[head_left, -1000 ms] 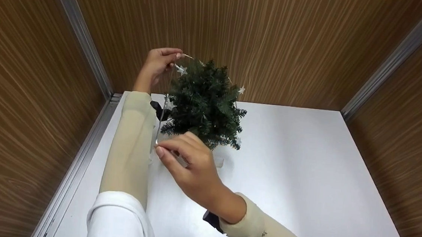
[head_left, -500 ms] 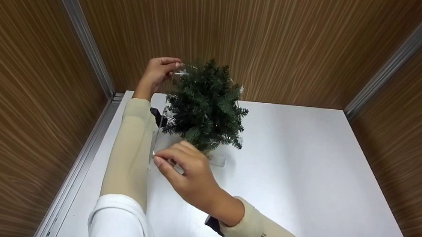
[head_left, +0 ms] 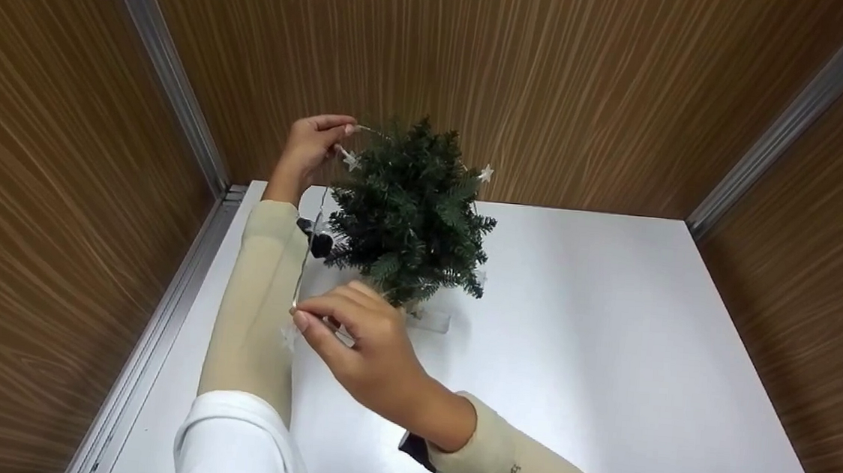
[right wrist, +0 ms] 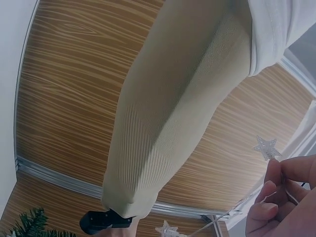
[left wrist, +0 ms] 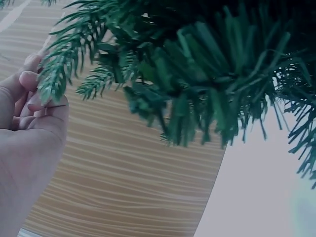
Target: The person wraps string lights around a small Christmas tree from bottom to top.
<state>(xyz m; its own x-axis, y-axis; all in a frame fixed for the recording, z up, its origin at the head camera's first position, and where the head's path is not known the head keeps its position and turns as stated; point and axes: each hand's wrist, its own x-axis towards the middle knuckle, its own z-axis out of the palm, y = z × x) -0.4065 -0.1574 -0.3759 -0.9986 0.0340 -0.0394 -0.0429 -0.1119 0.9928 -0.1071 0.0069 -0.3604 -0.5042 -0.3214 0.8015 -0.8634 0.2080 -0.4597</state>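
A small green Christmas tree (head_left: 412, 213) stands toward the back of the white table. Around it runs a string of star lights, with one clear star (head_left: 486, 173) at its right side. At the tree's upper left, my left hand (head_left: 312, 145) pinches the string between thumb and fingertips; another star (head_left: 351, 160) hangs just below those fingers. In front of the tree, my right hand (head_left: 360, 344) pinches a lower stretch of the same string (head_left: 307, 250), which runs taut between the hands. In the right wrist view a clear star (right wrist: 267, 147) sticks out above the right fingertips.
Wood-grain panels (head_left: 480, 61) enclose the white table (head_left: 571, 338) at the back and both sides, with metal corner strips (head_left: 171, 66). A clear, flat base piece (head_left: 430, 321) shows under the tree. Black wrist cameras (head_left: 416, 450) sit on the wrists.
My left hand has come down slightly while holding the string. My right hand has moved a little lower and to the left, shifting the stretch of string leftward, away from the tree.
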